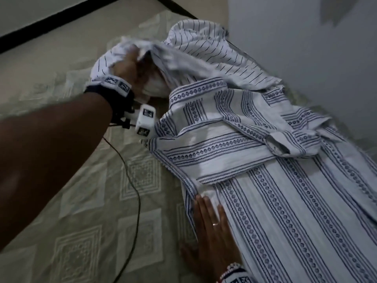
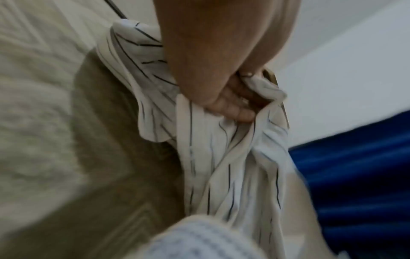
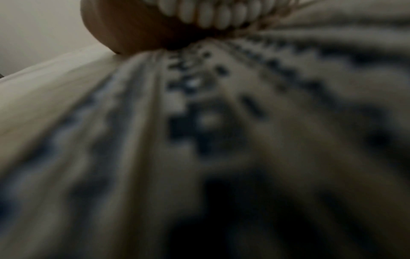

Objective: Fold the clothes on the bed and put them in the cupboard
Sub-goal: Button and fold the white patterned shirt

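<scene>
Folding barely begun: left hand (image 1: 130,64) clutches the pinstriped shirt (image 1: 206,48), right hand (image 1: 212,227), fingers straight, flattens the part-folded patterned garment (image 1: 275,201) on the bed (image 1: 81,190); cupboard unseen.

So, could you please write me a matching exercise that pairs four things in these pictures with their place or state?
Things:
1. left hand
2. right hand
3. pinstriped shirt
4. black cable

States:
A. lies on the quilted bedspread
B. bunched and partly lifted
C. grips cloth
D. flat on the patterned garment

Pairs: 1-C, 2-D, 3-B, 4-A
</scene>
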